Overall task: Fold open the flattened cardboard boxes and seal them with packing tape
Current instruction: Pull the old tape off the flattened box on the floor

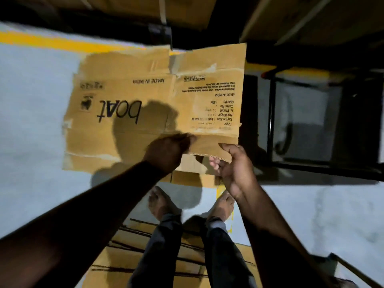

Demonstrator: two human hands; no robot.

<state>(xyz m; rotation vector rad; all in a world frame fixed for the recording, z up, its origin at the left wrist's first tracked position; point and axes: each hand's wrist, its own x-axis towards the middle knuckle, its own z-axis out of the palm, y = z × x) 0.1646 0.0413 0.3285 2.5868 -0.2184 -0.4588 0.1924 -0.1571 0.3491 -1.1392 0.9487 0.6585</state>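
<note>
Above a pale grey floor point(31, 121), held out in front of the body: a flattened cardboard box point(149, 104), gripped by both hands along its near edge. Left hand point(168, 152) curled over that edge near the middle, knuckles up, fingers point(187, 140) folded onto the top face, thumb hidden beneath. Right hand point(232, 165) at the near right corner, thumb lying flat along the upper face of the flap, remaining fingers point(214, 163) curled underneath, pink tips showing below the corrugated edge. Pinching rather than clenched, both grips closed on card.

Long axis of the box running left to right across the view, face tilted up toward the camera, far edge pointing away toward dark shelving point(311, 21). Print upside down from here: "boAt" on the left panel, "MADE IN INDIA" and a block of carton details on the right panel. Flaps worn, with torn tape remnants along the far and near creases.

Beyond the fingers, nearly all of the box; only a narrow strip of flap reaching back under the palms. Below the hands, two bare feet point(162, 202) on more flattened cardboard point(124, 256) lying on the floor. At right, a dark metal frame point(307, 163).
</note>
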